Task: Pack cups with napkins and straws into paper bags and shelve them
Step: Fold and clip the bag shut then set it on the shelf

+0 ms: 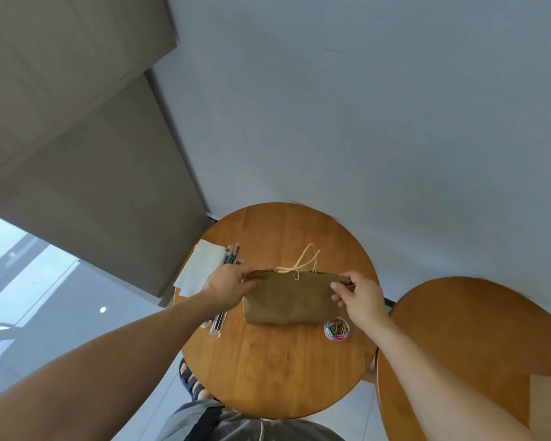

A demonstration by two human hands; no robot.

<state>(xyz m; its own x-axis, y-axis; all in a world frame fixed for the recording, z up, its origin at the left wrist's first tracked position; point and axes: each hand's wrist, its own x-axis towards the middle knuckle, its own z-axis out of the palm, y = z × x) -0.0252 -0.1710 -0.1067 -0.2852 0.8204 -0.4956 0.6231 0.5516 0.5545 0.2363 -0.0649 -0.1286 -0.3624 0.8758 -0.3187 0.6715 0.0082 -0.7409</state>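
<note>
A brown paper bag [291, 297] stands on the round wooden table [277, 367], its top edge folded over and held by a paper clip [297, 276]. Cream cord handles [306, 259] poke out behind the fold. My left hand [228, 283] pinches the left end of the folded top. My right hand [361, 297] pinches the right end. Whatever is inside the bag is hidden.
White napkins [201, 268] and wrapped black straws [231, 254] lie at the table's left edge, with more straws [217, 323] under my left forearm. A small round tub of coloured paper clips [337, 328] sits by my right wrist. A second round table [477, 338] stands at the right.
</note>
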